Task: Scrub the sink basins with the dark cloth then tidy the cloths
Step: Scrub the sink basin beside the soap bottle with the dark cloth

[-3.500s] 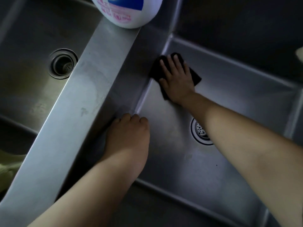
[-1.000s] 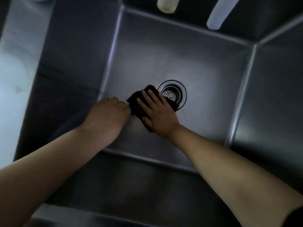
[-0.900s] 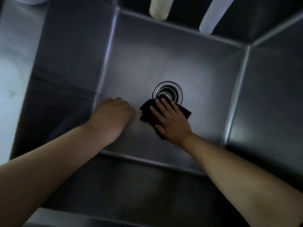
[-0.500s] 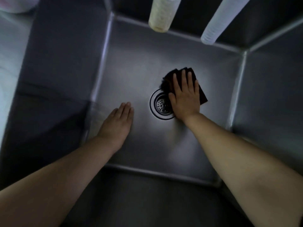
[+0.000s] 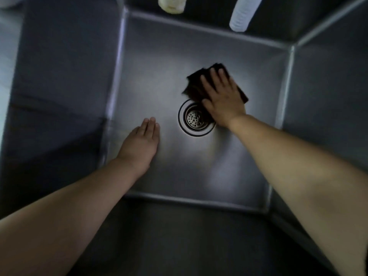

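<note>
I look straight down into a steel sink basin (image 5: 159, 62). My right hand (image 5: 222, 98) lies flat with spread, straight fingers on the dark cloth (image 5: 196, 82), pressing it to the basin floor just behind and right of the round drain (image 5: 194, 118). The cloth's edges stick out past my fingertips and beside my palm. My left hand (image 5: 140, 142) rests flat on the basin floor left of the drain, fingers straight and together, holding nothing.
Two pale hose or spout ends hang over the back wall, a cream one (image 5: 172, 4) and a white ribbed one (image 5: 242, 16). Steep steel walls (image 5: 326, 96) enclose the basin. The divider ledge (image 5: 8, 56) runs along the left.
My right hand has slid the cloth from the left front of the drain, over it, to behind and right of it. My left hand's fingers went from curled to straight.
</note>
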